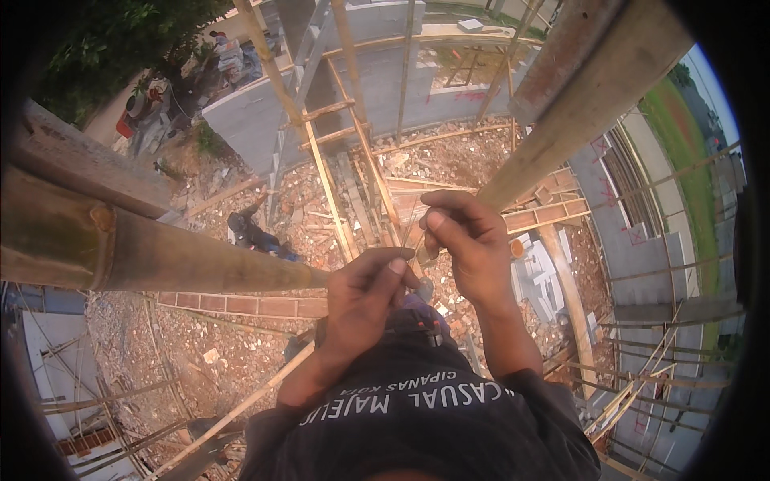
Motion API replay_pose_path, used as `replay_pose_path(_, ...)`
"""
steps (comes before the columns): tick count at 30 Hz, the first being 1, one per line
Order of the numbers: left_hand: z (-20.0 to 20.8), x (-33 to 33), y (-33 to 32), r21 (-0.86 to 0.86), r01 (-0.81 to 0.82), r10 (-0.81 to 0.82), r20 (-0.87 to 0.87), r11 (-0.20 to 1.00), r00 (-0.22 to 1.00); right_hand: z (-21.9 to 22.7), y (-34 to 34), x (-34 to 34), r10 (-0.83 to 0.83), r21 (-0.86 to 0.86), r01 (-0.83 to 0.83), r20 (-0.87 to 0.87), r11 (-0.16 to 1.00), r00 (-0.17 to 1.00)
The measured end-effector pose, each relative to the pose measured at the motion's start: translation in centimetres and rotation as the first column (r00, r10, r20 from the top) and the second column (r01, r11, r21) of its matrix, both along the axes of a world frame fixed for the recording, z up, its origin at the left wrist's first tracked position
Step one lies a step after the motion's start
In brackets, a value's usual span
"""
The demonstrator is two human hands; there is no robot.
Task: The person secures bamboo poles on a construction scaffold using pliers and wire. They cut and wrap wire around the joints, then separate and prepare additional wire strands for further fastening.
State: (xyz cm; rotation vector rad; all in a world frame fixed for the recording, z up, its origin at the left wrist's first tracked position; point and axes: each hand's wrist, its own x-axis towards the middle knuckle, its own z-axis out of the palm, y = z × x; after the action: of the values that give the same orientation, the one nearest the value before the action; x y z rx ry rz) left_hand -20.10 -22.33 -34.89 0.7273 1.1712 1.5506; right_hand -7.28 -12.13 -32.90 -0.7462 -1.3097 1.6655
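High above a rubble-strewn ground, both hands are raised in front of my chest. My left hand (369,293) is closed in a pinch of thumb and forefinger on a thin wire (414,240). Slightly higher and to the right, my right hand (469,248) pinches the same wire between thumb and curled fingers. The wire is so fine that its ends and full course cannot be made out. A thick bamboo pole (200,258) runs in from the left and passes behind my left wrist. Another long pole (561,112) slants down from the upper right behind my right hand.
A wooden ladder (321,180) stands beyond my hands. Far below at left, a person in dark clothes (255,235) is on the rubble (457,156). Grey block walls (361,96) border the site. White blocks (541,276) and an orange bucket (516,249) lie below right.
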Motion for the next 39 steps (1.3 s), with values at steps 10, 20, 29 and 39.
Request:
replay_pose_path(10, -0.2, 0.1, -0.1, 0.035, -0.008, 0.008, 0.001, 0.999, 1.000, 0.3, -0.4, 0.2, 0.054, 0.058, -0.063, 0.137, 0.996, 0.989)
replay_pose_path(20, -0.3, 0.0, 0.1, 0.061, -0.025, 0.028, -0.044, 0.998, 0.999, 0.0, -0.5, -0.4, 0.075, 0.016, -0.076, 0.055, 0.997, 0.996)
replay_pose_path(29, -0.4, 0.0, 0.0, 0.055, -0.013, 0.016, -0.053, 0.998, 0.998, -0.6, -0.3, -0.3, 0.079, 0.042, -0.081, 0.046, 0.996, 0.996)
replay_pose_path(39, -0.6, 0.2, 0.0, 0.062, -0.011, 0.014, -0.053, 0.998, 0.998, 0.1, -0.4, -0.4, 0.084, -0.116, -0.090, -0.049, 0.989, 0.995)
